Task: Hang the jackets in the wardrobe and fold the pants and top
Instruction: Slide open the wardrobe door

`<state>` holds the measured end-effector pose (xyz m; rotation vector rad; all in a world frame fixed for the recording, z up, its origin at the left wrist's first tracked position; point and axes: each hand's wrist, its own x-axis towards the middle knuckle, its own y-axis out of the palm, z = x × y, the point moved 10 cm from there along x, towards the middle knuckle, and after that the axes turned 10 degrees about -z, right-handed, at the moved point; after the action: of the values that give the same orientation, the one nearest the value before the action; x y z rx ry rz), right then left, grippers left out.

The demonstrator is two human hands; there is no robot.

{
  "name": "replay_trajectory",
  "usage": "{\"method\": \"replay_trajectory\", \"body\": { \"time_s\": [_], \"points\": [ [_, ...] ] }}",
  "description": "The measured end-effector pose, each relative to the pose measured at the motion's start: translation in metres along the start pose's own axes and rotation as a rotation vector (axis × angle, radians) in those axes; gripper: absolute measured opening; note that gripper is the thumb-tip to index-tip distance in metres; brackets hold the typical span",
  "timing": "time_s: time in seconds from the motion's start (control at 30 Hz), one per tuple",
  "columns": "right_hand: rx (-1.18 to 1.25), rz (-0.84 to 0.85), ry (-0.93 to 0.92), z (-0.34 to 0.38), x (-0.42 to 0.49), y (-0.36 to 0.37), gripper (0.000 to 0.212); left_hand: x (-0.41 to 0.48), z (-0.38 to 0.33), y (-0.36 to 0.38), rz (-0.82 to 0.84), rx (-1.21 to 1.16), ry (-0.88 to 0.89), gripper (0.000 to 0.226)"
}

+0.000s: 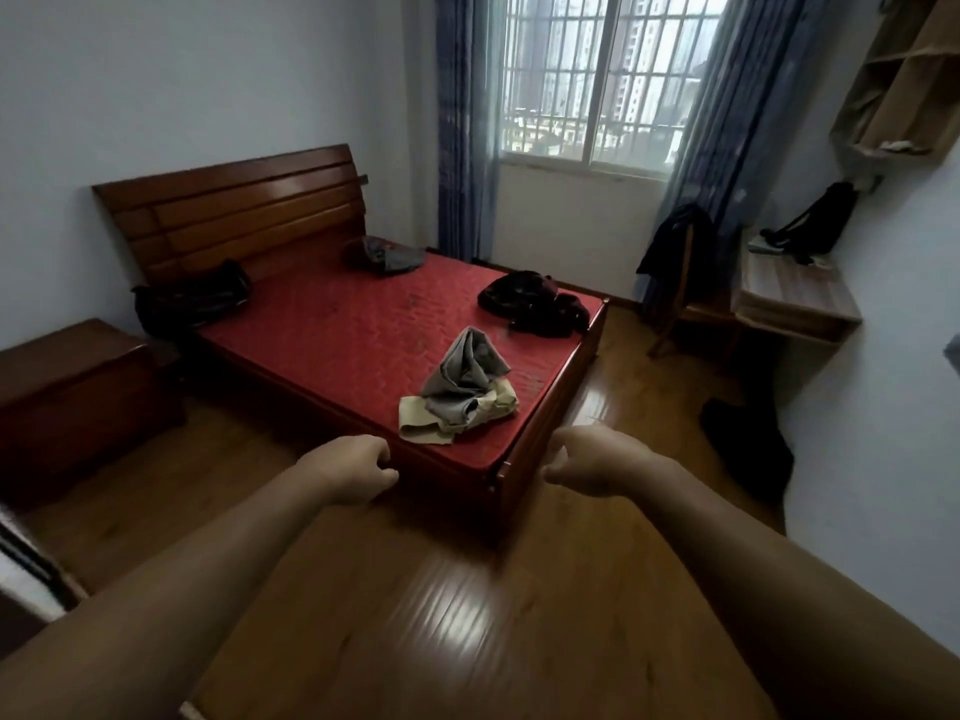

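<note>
Jackets [535, 304] lie bunched at the far edge of the bed [337, 324], pants and top [462, 387] at its near corner. Left grip [348, 467] and right grip [592, 462] hang loosely curled, empty. Grabbing the tangle could drag both off.

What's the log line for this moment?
left hand: empty | right hand: empty | grey-and-cream clothes: heaped on red mattress | dark clothes pile: on mattress

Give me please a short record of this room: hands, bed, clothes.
left hand: holds nothing, fingers loosely curled
right hand: holds nothing, fingers loosely curled
bed: red mattress, wooden headboard
grey and beige clothes: heaped on nearest bed corner
black clothes: heaped on bed corner toward window
chair: dark garment draped over it
</note>
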<state>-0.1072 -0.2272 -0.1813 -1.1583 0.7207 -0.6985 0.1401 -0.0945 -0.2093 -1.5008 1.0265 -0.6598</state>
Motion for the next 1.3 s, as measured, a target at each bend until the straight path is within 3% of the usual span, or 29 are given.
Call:
{"method": "replay_trajectory", "body": {
  "time_s": [0.37,0.63,0.9,1.3],
  "points": [
    [-0.043,0.131,-0.085,0.062,0.173,0.043,0.030,0.125,0.092,0.003,0.027,-0.026,-0.101,0.042],
    [-0.109,0.183,-0.247,0.124,0.289,0.061,0.043,0.197,0.147,-0.006,0.011,-0.061,-0.199,0.048],
    [-0.110,0.227,-0.459,0.189,0.422,0.066,0.057,0.264,0.208,-0.014,-0.018,-0.110,-0.433,0.052],
    [-0.116,0.309,-0.801,0.293,0.604,0.048,0.053,0.340,0.264,-0.057,-0.141,-0.244,-0.783,0.051]
  ]
}}
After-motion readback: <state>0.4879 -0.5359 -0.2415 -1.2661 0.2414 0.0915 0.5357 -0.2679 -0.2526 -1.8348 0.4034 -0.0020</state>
